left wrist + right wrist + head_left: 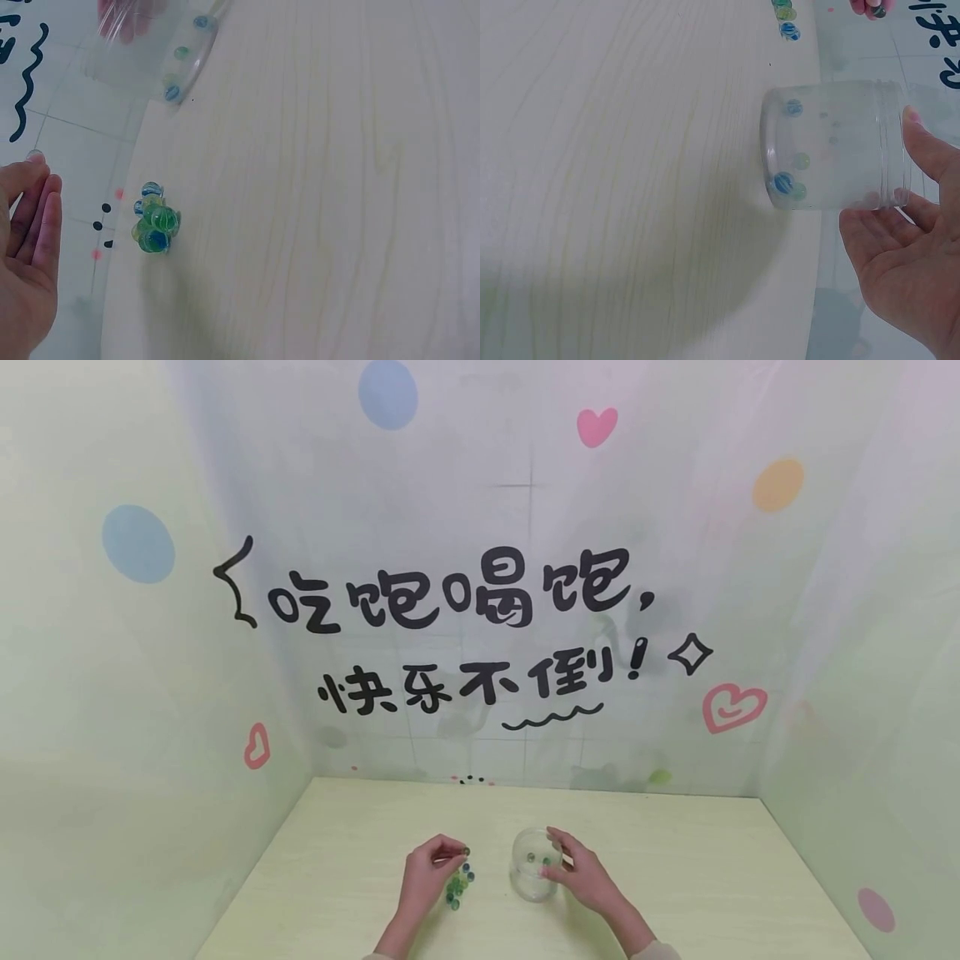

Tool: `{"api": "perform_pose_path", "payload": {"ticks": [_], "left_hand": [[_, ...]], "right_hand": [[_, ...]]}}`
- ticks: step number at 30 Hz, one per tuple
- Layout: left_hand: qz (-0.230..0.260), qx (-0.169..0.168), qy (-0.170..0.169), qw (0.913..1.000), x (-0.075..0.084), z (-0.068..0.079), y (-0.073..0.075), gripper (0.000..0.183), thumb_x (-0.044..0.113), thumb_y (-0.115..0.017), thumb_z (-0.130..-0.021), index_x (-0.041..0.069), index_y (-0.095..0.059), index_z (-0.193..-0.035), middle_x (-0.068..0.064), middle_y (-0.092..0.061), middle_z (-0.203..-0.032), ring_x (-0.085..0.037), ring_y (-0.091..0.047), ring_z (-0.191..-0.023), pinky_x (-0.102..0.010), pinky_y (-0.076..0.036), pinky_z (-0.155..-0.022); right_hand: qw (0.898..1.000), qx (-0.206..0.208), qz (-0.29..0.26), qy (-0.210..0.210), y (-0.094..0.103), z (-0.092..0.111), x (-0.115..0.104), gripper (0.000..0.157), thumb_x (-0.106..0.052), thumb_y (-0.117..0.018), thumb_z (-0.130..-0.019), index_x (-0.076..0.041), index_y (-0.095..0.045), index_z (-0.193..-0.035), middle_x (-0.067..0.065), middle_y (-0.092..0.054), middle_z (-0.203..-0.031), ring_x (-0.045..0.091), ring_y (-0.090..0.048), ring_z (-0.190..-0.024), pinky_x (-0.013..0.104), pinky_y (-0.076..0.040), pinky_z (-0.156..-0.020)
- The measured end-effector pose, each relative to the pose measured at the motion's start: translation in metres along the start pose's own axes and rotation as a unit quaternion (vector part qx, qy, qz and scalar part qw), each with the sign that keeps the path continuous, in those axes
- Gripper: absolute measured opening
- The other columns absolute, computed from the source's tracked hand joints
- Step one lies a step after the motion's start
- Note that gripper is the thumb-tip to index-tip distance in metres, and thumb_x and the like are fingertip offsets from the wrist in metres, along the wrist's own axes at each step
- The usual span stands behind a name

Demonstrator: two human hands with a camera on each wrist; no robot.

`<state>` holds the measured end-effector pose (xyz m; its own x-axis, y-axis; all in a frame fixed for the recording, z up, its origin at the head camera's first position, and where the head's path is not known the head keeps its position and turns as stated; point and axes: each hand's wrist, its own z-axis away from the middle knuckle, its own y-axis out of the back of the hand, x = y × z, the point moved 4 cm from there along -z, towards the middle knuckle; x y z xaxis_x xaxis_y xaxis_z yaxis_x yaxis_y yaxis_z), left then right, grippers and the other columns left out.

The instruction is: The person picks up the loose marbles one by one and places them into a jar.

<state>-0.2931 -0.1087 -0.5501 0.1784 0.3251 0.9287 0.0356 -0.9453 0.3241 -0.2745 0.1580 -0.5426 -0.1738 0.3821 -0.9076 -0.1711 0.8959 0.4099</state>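
My left hand (431, 872) pinches one dark greenish marble (466, 851) between thumb and fingertips, raised above the table. Just below and beside that hand, a cluster of green, yellow and blue glass marbles (156, 219) lies close together on the table. To the right stands a clear plastic jar (832, 150), upright, with several marbles (784, 182) resting at its bottom. The right hand (588, 878) holds this jar near its rim, thumb on one side and fingers on the other. In the left wrist view the pinched marble is mostly hidden by the fingertips.
The pale wood-grain table (315, 860) ends at a printed curtain (450, 510) behind, with curtain sides at left and right. Black lettering, hearts and coloured dots cover the curtain.
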Motion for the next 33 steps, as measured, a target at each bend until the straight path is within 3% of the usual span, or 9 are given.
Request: {"api": "perform_pose_path", "payload": {"ticks": [33], "left_hand": [[0.025, -0.023, -0.019, 0.9992, 0.02, -0.003, -0.025, 0.015, 0.009, -0.075, -0.087, 0.003, -0.071, -0.1, -0.011, -0.075, -0.099, -0.013, -0.071, -0.091, -0.015, -0.058, -0.079]], "right_hand": [[1.0, -0.009, -0.013, 0.003, 0.001, 0.0, 0.002, 0.067, -0.011, -0.071, -0.091, 0.008, -0.037, -0.146, 0.034, -0.041, -0.149, 0.055, -0.037, -0.138, 0.06, -0.042, -0.109]]}}
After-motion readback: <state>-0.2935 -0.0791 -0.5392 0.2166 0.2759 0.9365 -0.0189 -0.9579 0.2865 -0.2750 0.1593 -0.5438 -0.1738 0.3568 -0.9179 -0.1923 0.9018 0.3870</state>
